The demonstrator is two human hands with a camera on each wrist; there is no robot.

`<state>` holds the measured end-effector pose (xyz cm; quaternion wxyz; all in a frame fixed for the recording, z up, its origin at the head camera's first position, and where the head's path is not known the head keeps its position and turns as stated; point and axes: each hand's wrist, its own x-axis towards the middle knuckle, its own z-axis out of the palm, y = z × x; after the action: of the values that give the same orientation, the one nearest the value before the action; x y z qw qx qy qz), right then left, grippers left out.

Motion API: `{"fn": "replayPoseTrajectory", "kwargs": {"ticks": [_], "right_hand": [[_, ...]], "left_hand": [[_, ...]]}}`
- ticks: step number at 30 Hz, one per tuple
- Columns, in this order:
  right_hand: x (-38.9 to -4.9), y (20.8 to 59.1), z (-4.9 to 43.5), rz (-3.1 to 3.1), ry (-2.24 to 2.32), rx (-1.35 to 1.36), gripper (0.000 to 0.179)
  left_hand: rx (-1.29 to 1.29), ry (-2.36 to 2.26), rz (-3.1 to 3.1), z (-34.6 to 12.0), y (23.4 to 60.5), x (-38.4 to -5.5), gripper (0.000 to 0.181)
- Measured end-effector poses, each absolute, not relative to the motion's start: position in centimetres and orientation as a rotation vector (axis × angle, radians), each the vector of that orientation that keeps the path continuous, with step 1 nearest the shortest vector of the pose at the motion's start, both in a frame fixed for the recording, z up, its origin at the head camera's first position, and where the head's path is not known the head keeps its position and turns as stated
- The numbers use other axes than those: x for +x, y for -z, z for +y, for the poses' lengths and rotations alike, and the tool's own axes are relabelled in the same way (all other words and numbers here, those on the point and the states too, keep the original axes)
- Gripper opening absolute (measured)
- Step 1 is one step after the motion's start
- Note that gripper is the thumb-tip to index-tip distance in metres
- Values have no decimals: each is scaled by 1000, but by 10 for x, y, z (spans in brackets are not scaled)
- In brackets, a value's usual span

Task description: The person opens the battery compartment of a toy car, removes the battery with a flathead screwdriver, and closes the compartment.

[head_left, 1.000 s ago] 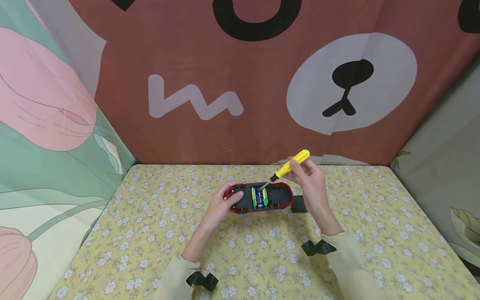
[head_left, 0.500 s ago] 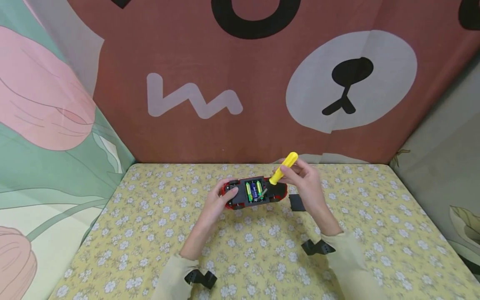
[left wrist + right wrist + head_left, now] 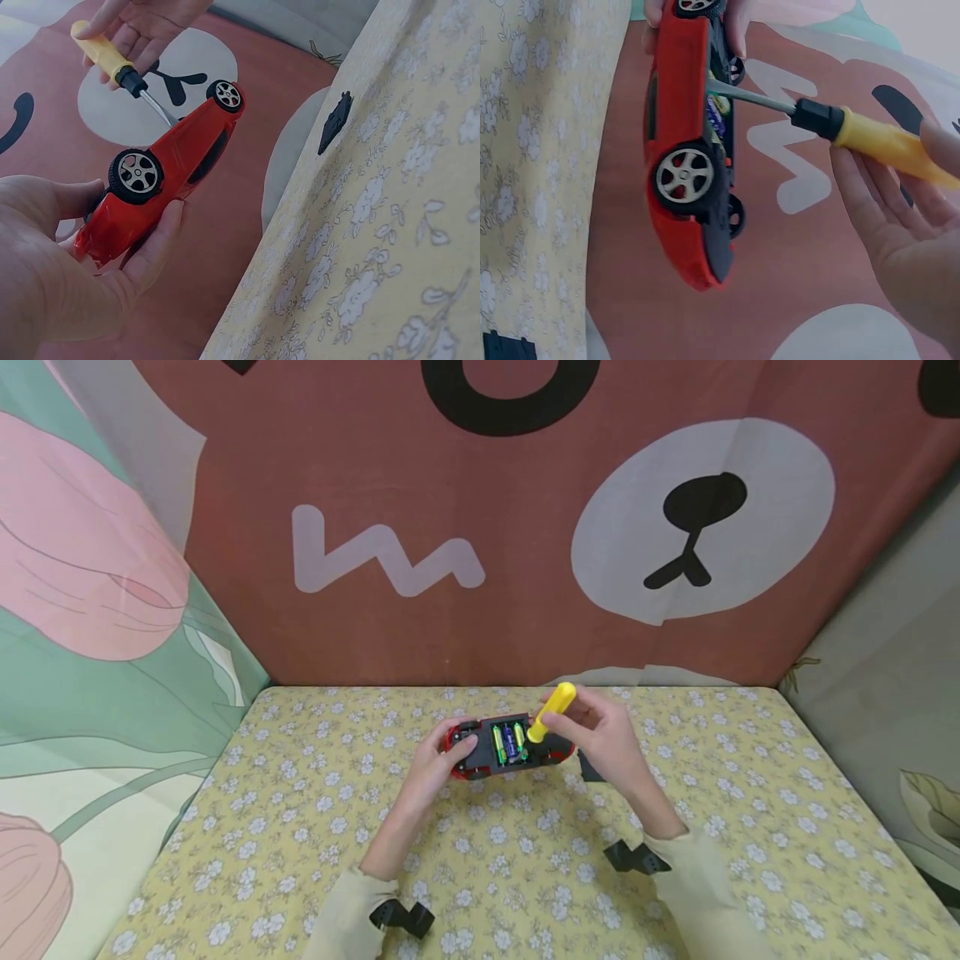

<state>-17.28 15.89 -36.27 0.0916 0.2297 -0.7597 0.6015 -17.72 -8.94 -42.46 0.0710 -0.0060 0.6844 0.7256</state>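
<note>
No legible lettering or numbers showing, even on the green-and-blue cylindrical batteries (image 3: 510, 742) toward five o'clock, head view.

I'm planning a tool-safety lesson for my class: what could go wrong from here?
The screwdriver reaches in at the batteries, so its metal shaft could slip and scratch one. The left hand grips the toy car at one end, above the table, so pressure might tip it. The batteries lie uncovered; one levered loose may drop out.
</note>
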Motion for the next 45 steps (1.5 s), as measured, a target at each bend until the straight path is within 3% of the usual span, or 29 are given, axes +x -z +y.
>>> {"fn": "replayPoseTrajectory", "kwargs": {"ticks": [18, 33, 45], "right_hand": [[-159, 351, 162, -2334, -1524, 1050, 21], [-157, 343, 168, -2432, -1292, 1416, 36], [-148, 337, 167, -2516, -1201, 1479, 36]], "left_hand": [[-61, -2203, 2023, -89, 425, -177, 43], [-140, -2229, 1979, -90, 423, -178, 41], [-134, -2228, 1965, -90, 425, -179, 41]]}}
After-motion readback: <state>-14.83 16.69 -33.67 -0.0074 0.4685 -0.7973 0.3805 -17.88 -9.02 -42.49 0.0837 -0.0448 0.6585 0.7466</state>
